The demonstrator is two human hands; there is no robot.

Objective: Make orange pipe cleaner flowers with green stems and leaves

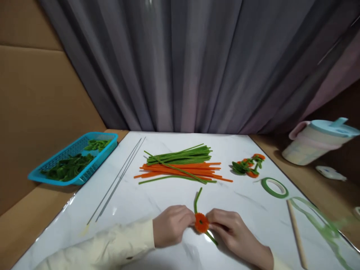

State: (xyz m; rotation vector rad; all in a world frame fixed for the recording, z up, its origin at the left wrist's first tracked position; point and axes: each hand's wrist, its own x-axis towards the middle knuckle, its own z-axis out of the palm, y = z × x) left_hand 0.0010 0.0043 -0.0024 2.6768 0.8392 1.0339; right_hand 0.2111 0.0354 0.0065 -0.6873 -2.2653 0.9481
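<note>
Between my hands is a small orange pipe-cleaner flower [201, 222] with a dark green centre. A green pipe cleaner [197, 200] runs behind it, one end sticking up and the other slanting down to the right. My left hand [174, 224] pinches the flower's left edge, fingers closed. From the right, my right hand [232, 227] pinches the opposite edge between thumb and fingers. Just beyond lie a bundle of orange pipe cleaners [182, 171] and a bundle of green pipe cleaners [182, 154], with a few loose green ones across them.
Left: a blue basket [97, 165] holding green pieces and thin metal wires [119, 178]. Right: finished orange-and-green flowers [249, 165], a roll of green tape [282, 192], a wooden stick [296, 234], a loose green strip [317, 221] and a lidded cup [312, 146]. A curtain [180, 67] hangs behind.
</note>
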